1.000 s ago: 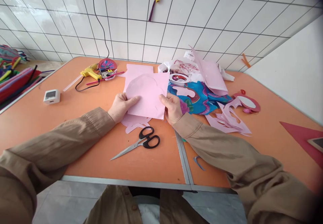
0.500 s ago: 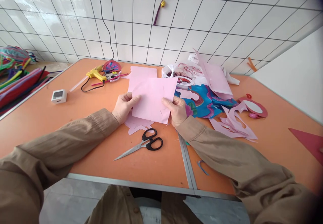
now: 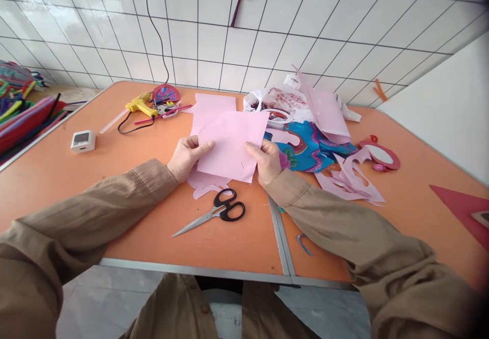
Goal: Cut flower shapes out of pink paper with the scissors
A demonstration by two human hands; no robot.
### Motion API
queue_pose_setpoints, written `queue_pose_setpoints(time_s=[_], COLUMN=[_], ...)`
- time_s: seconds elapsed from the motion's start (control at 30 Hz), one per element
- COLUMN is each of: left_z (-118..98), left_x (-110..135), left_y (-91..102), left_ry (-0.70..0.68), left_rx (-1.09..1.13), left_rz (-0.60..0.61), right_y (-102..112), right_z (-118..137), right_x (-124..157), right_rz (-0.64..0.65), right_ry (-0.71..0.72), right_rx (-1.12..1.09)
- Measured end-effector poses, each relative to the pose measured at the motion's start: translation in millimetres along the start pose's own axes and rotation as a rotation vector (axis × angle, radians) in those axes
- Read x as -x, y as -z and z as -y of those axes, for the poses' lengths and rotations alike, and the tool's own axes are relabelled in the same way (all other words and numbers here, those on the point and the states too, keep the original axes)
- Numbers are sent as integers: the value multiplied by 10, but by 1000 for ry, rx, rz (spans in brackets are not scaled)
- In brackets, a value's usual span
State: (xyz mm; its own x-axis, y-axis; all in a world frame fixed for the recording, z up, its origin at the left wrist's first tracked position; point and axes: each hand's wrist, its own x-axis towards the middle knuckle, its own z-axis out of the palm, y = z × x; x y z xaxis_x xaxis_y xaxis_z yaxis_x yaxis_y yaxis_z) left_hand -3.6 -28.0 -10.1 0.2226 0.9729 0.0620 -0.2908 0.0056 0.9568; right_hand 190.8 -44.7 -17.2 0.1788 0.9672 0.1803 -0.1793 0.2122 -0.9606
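Between my two hands I hold a roughly square sheet of pink paper (image 3: 228,148), raised above the table. My left hand (image 3: 188,158) pinches its left edge with the thumb on top. At the right edge my right hand (image 3: 265,160) grips it the same way; the fingers behind are hidden. Small slits or marks show near the sheet's right side. Under it lie cut pink pieces (image 3: 204,186), partly covered. Black-handled scissors (image 3: 219,214) rest nearly closed in front of the sheet, tips pointing left. Behind it is another pink sheet (image 3: 214,103).
A yellow glue gun (image 3: 141,105) with a cord lies back left, near a white box (image 3: 83,141). To the right are blue patterned fabric (image 3: 305,150), pink scraps (image 3: 353,178), a plastic bag (image 3: 284,102) and a red-rimmed oval piece (image 3: 382,156). A metal seam (image 3: 281,237) crosses the table.
The camera view has tilted slightly, so everything sits a little higher in the picture. Both hands keep their hold on the pink sheet, which has barely moved.
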Motion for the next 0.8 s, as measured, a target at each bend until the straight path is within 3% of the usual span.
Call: queue_pose_setpoints(time_s=[0.43,0.8], left_z=[-22,-37], left_x=[-3,14], left_y=[5,1], left_ry=[-64,-97], left_rx=[-30,-60], left_rz=[-68,-9], right_y=[-10,23], right_z=[-5,-34], right_x=[-15,-6], right_rz=[17,11], right_ry=[-8,42], right_rx=[-14,24])
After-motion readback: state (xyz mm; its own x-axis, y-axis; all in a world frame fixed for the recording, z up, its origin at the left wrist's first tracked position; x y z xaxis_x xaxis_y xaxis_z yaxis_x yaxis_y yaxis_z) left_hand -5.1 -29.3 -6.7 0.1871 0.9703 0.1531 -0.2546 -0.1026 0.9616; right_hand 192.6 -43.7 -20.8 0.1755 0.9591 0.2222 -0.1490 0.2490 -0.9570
